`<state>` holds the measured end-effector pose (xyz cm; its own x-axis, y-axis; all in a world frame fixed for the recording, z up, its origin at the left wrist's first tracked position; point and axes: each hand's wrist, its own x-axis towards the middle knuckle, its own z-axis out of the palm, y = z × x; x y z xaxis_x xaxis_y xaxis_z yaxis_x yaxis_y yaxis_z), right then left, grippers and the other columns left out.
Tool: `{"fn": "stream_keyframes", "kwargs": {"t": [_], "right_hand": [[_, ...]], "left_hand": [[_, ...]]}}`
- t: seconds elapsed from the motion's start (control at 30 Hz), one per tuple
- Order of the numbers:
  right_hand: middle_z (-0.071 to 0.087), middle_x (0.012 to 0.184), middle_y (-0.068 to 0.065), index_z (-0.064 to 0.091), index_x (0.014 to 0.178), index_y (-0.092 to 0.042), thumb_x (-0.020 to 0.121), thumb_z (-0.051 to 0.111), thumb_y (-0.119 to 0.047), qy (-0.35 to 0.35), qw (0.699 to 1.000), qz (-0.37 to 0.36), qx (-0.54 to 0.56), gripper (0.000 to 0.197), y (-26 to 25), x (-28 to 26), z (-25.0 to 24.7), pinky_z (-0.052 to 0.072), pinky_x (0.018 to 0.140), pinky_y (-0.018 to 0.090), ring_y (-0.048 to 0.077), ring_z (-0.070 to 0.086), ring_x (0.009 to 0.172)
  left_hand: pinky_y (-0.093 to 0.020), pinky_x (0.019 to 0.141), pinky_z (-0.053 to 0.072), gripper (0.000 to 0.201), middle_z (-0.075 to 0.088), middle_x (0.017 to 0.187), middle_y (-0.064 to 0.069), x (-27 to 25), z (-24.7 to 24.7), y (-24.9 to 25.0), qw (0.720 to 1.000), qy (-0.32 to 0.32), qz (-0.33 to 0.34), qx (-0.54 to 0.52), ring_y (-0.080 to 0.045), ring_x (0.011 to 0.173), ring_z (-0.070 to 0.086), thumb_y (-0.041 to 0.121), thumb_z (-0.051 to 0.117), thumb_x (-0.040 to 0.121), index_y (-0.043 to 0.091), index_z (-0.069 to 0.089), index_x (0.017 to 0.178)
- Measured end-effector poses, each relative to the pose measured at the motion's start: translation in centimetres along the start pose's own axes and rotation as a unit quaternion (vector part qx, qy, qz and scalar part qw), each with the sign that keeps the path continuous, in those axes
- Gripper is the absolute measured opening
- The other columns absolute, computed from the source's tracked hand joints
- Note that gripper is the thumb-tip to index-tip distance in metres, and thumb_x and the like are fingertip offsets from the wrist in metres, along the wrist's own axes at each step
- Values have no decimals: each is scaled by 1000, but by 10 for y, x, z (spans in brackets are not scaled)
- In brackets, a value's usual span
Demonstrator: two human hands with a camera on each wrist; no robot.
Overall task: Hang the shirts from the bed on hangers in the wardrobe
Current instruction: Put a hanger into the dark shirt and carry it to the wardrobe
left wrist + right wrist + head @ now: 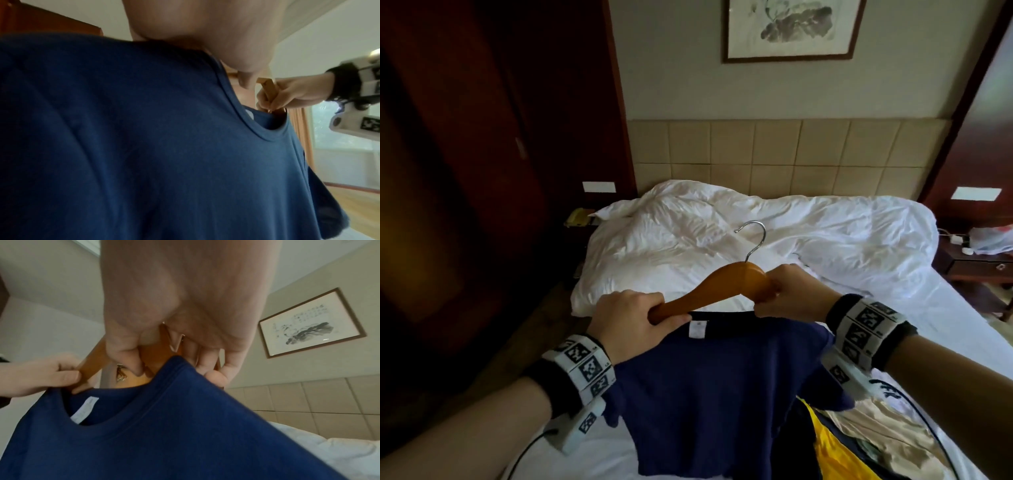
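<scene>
so the head view gives the whole layout: one wooden hanger held up over the foot end of the bed, metal hook pointing toward the headboard, and one navy shirt dangling below it with its collar stretched between both hands. left hand is wrapped round the left arm of the hanger with the collar edge caught under the thumb, right hand is clamped on the hanger's right arm near the neck. what the head view doesn't give you is the underside: the right wrist view shows the right-hand fingers curled over the wood with the collar pulled up against them, plus a white tag inside the neck. the left wrist view is mostly blue fabric and pretty blurry, so i think the hanger end is tucked into the neck opening there, but can't swear to it. count: two hands, one hanger, one navy shirt in hand, and a heap of other clothes at the near right edge of the bed, too jumbled to count. one framed picture over the headboard.
</scene>
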<state>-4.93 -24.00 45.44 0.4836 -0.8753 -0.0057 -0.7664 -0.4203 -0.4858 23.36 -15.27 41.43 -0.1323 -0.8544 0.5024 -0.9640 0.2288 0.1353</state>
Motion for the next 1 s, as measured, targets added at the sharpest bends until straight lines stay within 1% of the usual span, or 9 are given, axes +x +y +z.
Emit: {"fn": "stream_keyframes", "kwargs": {"t": [0.13, 0.3, 0.47, 0.53, 0.7, 0.77, 0.83, 0.9, 1.0], "right_hand": [[42, 49, -9, 45, 54, -17, 73, 79, -15, -31, 998, -41, 48, 39, -15, 6, 25, 30, 48, 17, 5, 38, 42], [47, 46, -11, 58, 61, -12, 76, 77, -11, -77, 988, -86, 98, 24, -62, 22, 54, 32, 44, 14, 2, 43, 41], [52, 45, -12, 61, 61, -16, 77, 75, -12, -117, 982, -120, 85, 22, -133, 37, 80, 33, 43, 11, 0, 47, 40], [53, 46, -11, 61, 61, -17, 78, 75, -12, -128, 979, -133, 84, 22, -166, 42, 94, 33, 44, 11, -1, 48, 40], [58, 58, -7, 65, 68, -16, 81, 74, -14, -150, 967, -183, 99, 16, -269, 49, 146, 37, 49, 12, -2, 51, 46], [64, 66, 0, 68, 74, -11, 82, 73, -15, -152, 960, -200, 120, 11, -318, 51, 174, 44, 58, 21, 6, 57, 57], [63, 65, -2, 65, 69, -14, 84, 72, -15, -158, 954, -215, 138, 16, -373, 49, 205, 44, 58, 22, 6, 56, 58], [58, 61, -6, 59, 64, -17, 85, 72, -15, -165, 946, -224, 166, 24, -426, 43, 240, 40, 54, 17, 0, 52, 52], [63, 72, 0, 62, 74, -13, 86, 72, -20, -170, 937, -215, 218, 17, -502, 35, 296, 46, 61, 24, 11, 60, 66]], "left_hand": [[-14, 44, 33, 55, 49, 51, 12, -29, -5, -14, 999, -10, -38, -12, -4, 46, 47, 73, 52, 80, 24, 48, 56], [-36, 68, 54, 17, 62, 91, 9, -58, -14, -35, 991, -30, -86, -96, -9, 79, 60, 31, 67, 86, 17, 67, 95], [-33, 85, 50, 42, 55, 109, 1, -91, -42, -53, 992, 56, -106, -41, -15, 98, 53, 18, 75, 79, 13, 58, 118], [-30, 83, 48, 47, 52, 106, 3, -108, -58, -64, 983, 104, -141, -52, -12, 96, 50, 19, 77, 77, 14, 54, 118], [-29, 65, 49, 23, 59, 78, 5, -164, -102, -112, 941, 184, -248, -137, -9, 72, 57, 36, 68, 84, 16, 56, 88], [-34, 71, 50, 48, 67, 73, -1, -191, -120, -132, 922, 137, -295, -210, -11, 72, 62, 54, 53, 85, 8, 65, 79], [-36, 84, 50, 55, 70, 81, -1, -220, -139, -156, 877, 86, -378, -282, -14, 83, 65, 62, 43, 80, 14, 70, 82], [-38, 94, 47, 41, 71, 91, 3, -251, -155, -182, 827, 92, -435, -343, -16, 96, 65, 61, 45, 74, 29, 68, 86], [-44, 104, 44, 43, 69, 110, 0, -305, -187, -220, 778, 121, -468, -402, -17, 109, 62, 39, 60, 77, 23, 65, 116]]}}
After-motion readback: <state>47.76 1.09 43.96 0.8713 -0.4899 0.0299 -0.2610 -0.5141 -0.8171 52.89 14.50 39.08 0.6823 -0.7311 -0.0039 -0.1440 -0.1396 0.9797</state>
